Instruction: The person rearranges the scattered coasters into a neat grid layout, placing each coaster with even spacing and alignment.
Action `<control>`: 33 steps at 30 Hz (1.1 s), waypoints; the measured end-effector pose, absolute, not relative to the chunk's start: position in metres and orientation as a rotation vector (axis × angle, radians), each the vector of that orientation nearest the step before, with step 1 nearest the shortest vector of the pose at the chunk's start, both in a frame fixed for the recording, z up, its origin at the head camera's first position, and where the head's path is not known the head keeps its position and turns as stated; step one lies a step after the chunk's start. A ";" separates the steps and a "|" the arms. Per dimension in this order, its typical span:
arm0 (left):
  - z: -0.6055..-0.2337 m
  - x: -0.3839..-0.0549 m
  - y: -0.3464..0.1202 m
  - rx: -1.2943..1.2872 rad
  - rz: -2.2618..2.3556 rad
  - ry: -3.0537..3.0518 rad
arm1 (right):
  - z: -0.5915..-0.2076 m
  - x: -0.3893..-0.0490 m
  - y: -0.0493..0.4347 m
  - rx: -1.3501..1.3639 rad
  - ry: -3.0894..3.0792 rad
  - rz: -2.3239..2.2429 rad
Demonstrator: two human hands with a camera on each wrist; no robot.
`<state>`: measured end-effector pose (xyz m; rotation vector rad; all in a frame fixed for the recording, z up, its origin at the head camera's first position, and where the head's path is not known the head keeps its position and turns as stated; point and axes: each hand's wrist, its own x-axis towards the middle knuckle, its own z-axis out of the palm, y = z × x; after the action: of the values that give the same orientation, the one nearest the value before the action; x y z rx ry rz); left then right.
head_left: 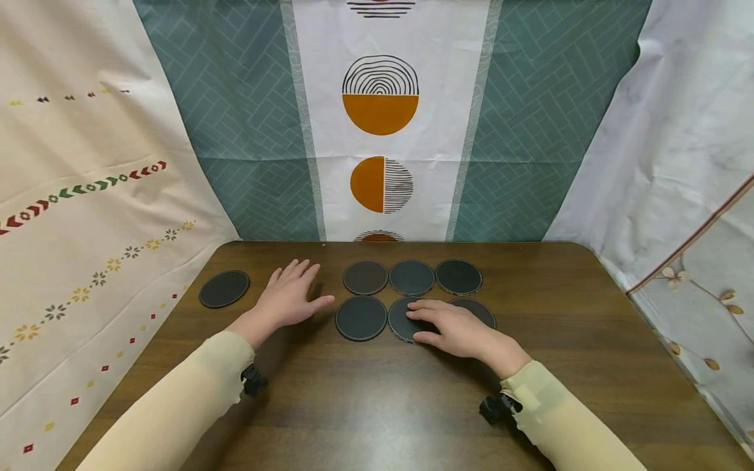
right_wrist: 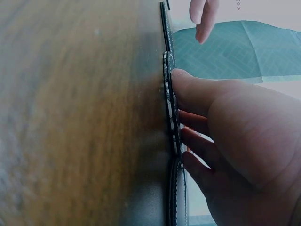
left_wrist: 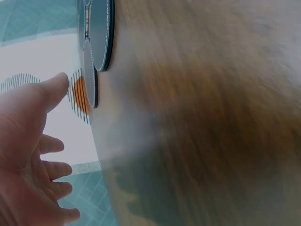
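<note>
Cream cloth (head_left: 88, 144), patterned, hangs at left of the frame; teal-and-white cloth (head_left: 253, 118) across the back; white cloth (head_left: 665, 216) at right; brown wood table (head_left: 365, 399) fills the lower middle.

Left to right on the wood: lone disc (head_left: 224, 288), dark, flat, near the table's left edge, well apart from the rest; then left hand (head_left: 288, 296), palm down, fingers straight and spread, thumb pointing right, gripping nothing; pale sleeve (head_left: 182, 392) behind it, lower left; left wrist view shows thumb and fingers apart, clear of the wood.

Centre of the frame, two rows of flat dark discs; far row: brownish disc (head_left: 365, 277), grey disc (head_left: 412, 277), black disc (head_left: 459, 277), side by side; near row: left disc (head_left: 361, 318), middle disc (head_left: 398, 323), right disc (head_left: 480, 313), this last partly hidden by right hand (head_left: 456, 329).

Right hand rests thumb and fingertips on the middle disc, digits apart, slightly bent, not clamped; right wrist view shows that disc's speckled edge, flat to the wood; second sleeve (head_left: 571, 418) runs to lower right.
</note>
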<state>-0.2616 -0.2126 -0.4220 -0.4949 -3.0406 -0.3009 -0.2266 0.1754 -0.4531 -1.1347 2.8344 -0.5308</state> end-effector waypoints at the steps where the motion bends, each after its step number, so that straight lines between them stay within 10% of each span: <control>1: -0.422 -0.260 -0.215 -0.492 -0.299 -3.039 | -0.453 -0.227 0.175 -1.137 2.834 -0.532; 33: -0.416 -0.180 -0.296 -0.380 -0.260 -3.018 | -0.453 -0.226 0.176 -1.122 2.825 -0.531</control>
<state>-0.1796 -0.2964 -0.4164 -0.3802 -3.0176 -0.2597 -0.2260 0.1756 -0.4529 -1.1221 2.8252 -0.5310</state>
